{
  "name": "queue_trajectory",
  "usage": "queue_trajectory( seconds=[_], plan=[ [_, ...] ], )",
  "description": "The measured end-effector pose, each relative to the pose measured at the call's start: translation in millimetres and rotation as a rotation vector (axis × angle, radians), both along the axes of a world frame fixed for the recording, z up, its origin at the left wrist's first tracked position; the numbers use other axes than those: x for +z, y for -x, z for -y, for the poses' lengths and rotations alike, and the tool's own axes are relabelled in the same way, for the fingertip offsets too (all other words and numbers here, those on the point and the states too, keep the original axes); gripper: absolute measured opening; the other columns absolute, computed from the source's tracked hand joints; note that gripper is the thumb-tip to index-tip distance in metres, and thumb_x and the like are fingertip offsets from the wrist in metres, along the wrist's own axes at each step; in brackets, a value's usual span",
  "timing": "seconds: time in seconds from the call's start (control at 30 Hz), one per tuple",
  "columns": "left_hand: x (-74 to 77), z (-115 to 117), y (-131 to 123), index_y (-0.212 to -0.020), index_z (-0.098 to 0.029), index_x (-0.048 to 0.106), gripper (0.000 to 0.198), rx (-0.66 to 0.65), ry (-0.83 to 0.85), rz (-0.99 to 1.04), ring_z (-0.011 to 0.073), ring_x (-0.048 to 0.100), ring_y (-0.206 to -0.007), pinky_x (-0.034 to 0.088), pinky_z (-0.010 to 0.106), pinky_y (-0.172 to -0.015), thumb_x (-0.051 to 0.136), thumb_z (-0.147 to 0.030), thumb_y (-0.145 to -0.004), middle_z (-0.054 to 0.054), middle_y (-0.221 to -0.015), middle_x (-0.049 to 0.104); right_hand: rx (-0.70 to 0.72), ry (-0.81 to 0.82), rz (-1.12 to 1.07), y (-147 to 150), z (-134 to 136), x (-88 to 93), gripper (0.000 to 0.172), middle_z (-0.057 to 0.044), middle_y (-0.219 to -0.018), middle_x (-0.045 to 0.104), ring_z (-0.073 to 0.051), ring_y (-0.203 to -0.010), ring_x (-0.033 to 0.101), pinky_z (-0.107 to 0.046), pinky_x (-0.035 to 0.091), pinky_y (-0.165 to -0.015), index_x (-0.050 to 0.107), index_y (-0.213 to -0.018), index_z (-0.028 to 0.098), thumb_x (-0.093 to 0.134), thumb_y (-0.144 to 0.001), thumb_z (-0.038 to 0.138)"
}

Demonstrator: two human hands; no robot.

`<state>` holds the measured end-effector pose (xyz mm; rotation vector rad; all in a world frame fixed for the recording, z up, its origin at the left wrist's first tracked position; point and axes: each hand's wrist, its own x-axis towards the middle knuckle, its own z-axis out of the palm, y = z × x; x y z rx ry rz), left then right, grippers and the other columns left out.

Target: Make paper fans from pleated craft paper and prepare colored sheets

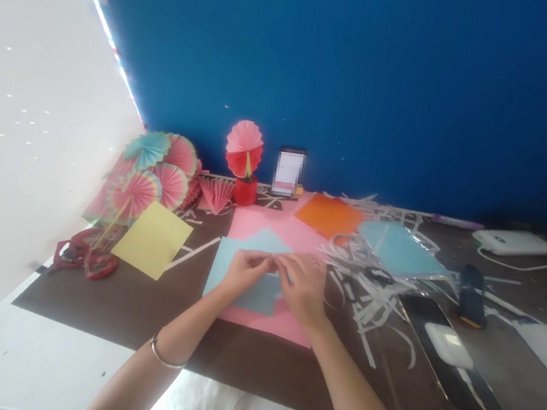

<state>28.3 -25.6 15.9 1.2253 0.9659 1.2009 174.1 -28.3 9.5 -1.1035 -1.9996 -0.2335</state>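
My left hand (247, 272) and my right hand (303, 286) meet at the fingertips, both closed in a pinch. What they pinch is too small and too hidden by the fingers to make out. Right beneath them lie light blue paper sheets (225, 262), one turned at an angle to the other. These rest on a larger pink sheet (261, 220) on the dark brown table (158, 314). Left of my hands is a yellow paper square (155, 243). Farther back an orange sheet (330, 216) overlaps the pink one.
Pleated paper fans (157, 173) are piled at the left, near red-handled scissors (85, 254). A red pot (245, 191) holds a paper flower. White paper strips (367, 298) lie tangled on the right, beside a wrapped blue pack (401, 249) and a phone (440, 355) with a white device and cable.
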Motion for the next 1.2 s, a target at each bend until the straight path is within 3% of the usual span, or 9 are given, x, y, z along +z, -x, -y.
queue_trajectory(
  seconds=[0.33,1.2],
  plan=[
    [-0.1,1.4,2.7,-0.084,-0.017,0.071,0.02,0.058,-0.209,-0.279,0.0191,0.063,-0.076,0.048,0.029,-0.074,0.054,-0.027,-0.077,0.006,-0.084,0.071,0.018,0.006,-0.018,1.0,1.0,4.3,0.014,-0.001,-0.085,0.068,-0.015,-0.083,0.06,-0.034,0.031,-0.09,0.062,-0.088,0.022,0.05,-0.084,0.016],
    [-1.0,3.8,5.6,-0.08,-0.02,0.069,0.016,0.04,-0.356,-0.417,0.0161,0.057,-0.069,0.042,0.025,-0.071,0.054,-0.02,-0.076,0.005,-0.076,0.066,0.019,0.008,-0.002,0.6,3.8,9.4,0.01,0.001,-0.079,0.067,-0.013,-0.077,0.058,-0.035,0.031,-0.089,0.059,-0.08,0.022,0.05,-0.082,0.017]
  ],
)
